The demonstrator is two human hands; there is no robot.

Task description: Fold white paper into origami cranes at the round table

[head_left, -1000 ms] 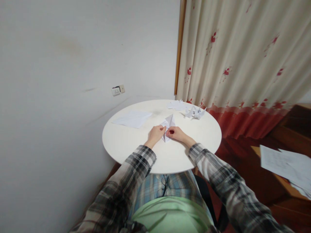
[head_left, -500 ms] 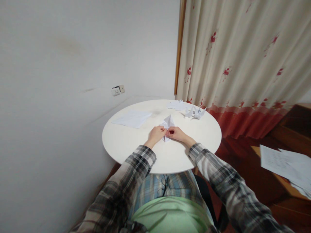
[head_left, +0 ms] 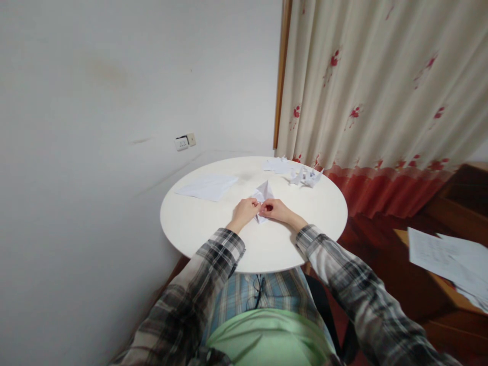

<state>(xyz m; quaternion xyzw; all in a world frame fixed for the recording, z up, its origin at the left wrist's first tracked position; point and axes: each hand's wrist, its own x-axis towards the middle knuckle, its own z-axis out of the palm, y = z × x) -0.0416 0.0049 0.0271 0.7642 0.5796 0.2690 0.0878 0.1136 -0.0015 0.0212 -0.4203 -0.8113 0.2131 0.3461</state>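
A folded piece of white paper (head_left: 266,190) lies near the middle of the round white table (head_left: 198,229), with a pointed flap standing up at its far end. My left hand (head_left: 247,209) pinches it from the left side, fingers curled in. From the right, my right hand (head_left: 277,209) pinches the same paper, thumb and forefinger forming a small ring. The fingertips of both hands nearly meet over the paper's middle and hide that part. A lower tip of the paper shows below the fingers.
White sheets (head_left: 209,187) lie at the table's left. Several folded paper figures (head_left: 306,177) stand at the back right, near more paper (head_left: 279,165) at the far edge. A wall socket (head_left: 182,144) and a curtain (head_left: 366,101) are beyond. Written papers (head_left: 446,259) lie at lower right.
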